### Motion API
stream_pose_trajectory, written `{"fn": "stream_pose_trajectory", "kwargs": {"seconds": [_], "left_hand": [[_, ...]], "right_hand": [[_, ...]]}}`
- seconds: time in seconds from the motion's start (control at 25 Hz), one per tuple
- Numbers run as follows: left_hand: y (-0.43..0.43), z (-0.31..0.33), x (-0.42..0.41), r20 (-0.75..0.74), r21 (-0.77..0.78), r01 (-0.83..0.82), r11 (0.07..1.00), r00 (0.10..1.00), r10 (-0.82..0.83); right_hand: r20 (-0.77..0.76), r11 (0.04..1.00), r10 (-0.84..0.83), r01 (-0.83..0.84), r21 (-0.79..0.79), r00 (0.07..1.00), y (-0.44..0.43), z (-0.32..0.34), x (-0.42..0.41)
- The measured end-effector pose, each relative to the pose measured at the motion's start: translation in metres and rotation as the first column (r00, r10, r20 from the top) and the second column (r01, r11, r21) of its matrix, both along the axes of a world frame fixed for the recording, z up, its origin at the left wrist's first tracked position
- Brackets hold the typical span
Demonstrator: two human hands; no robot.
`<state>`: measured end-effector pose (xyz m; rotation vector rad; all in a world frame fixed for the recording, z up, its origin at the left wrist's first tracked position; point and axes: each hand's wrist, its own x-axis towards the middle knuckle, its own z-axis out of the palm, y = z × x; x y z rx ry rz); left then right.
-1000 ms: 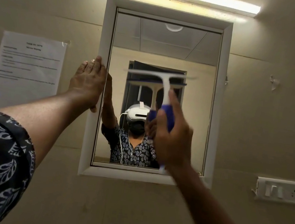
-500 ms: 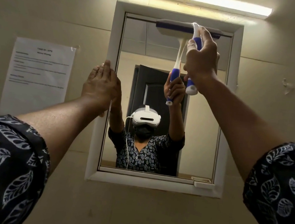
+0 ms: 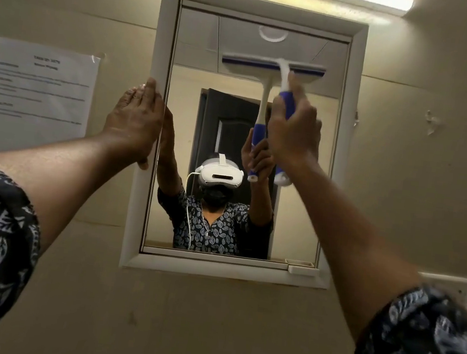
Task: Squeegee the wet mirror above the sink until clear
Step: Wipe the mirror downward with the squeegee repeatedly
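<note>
Fingers: right hand [image 3: 292, 138] wrapped around squeegee [image 3: 286, 102] handle; left hand [image 3: 135, 120] flat, extended on mirror frame [image 3: 162, 37].
Blade: level, against upper mirror [image 3: 230, 147].

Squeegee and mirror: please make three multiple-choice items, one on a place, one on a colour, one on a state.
1. Where is the squeegee blade?
A. on the upper right part of the mirror
B. at the mirror's bottom edge
C. on the wall

2. What colour is the handle grip?
A. red
B. blue
C. green

3. What does the left hand do?
A. holds a cloth
B. hangs down
C. lies flat on the white mirror frame

Answers: A, the blade crosses the glass high up; B, blue shows above the right hand; C, its open palm rests on the frame's left side.
</note>
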<state>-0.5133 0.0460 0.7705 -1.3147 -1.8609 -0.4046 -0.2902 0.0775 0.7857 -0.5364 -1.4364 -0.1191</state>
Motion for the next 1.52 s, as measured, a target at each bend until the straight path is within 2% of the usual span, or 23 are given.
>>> {"fn": "stream_pose_trajectory", "kwargs": {"seconds": [0.28,0.48,0.6,0.72,0.84,0.96,1.08,1.24,1.36,1.52], "left_hand": [[-0.006,0.0,0.006,0.018,-0.015,-0.007,1.0,1.0,0.007],[-0.008,-0.001,0.008,0.018,-0.017,-0.005,1.0,1.0,0.005],[-0.009,-0.001,0.008,0.022,-0.012,0.002,1.0,1.0,-0.002],[-0.01,-0.001,0.008,0.026,-0.015,-0.001,1.0,1.0,0.001],[-0.011,-0.001,0.01,0.021,-0.033,-0.023,0.999,0.999,0.024],[-0.009,-0.001,0.012,0.02,-0.036,-0.053,0.998,0.998,0.053],[-0.007,0.002,0.015,0.019,-0.042,-0.068,0.997,0.997,0.069],[-0.003,0.004,0.013,0.029,-0.016,-0.047,0.999,0.998,0.047],[0.0,0.003,0.011,0.025,-0.005,-0.046,0.999,0.999,0.046],[0.005,0.003,0.006,0.017,0.015,-0.047,0.999,0.999,0.047]], "right_hand": [[0.064,0.982,0.078,-0.066,-0.179,0.995,-0.02,-0.155,-0.006],[0.078,0.922,0.137,-0.099,-0.374,0.987,-0.046,-0.261,-0.01],[0.118,0.89,0.08,-0.018,-0.456,0.99,-0.057,-0.298,-0.011],[0.195,0.845,0.083,0.035,-0.533,0.977,-0.057,-0.306,-0.007],[0.22,0.833,0.107,0.033,-0.552,0.97,-0.063,-0.29,-0.007],[0.066,0.897,0.124,-0.084,-0.435,0.99,-0.071,-0.237,0.006],[0.0,0.966,0.108,-0.105,-0.237,0.994,-0.054,-0.151,0.032],[-0.009,0.997,0.027,-0.028,-0.067,1.0,-0.025,-0.028,0.052],[-0.039,0.999,0.031,-0.032,-0.028,0.999,-0.008,0.025,0.048],[0.002,1.0,0.026,-0.026,-0.01,1.0,0.008,0.056,0.039]]}}
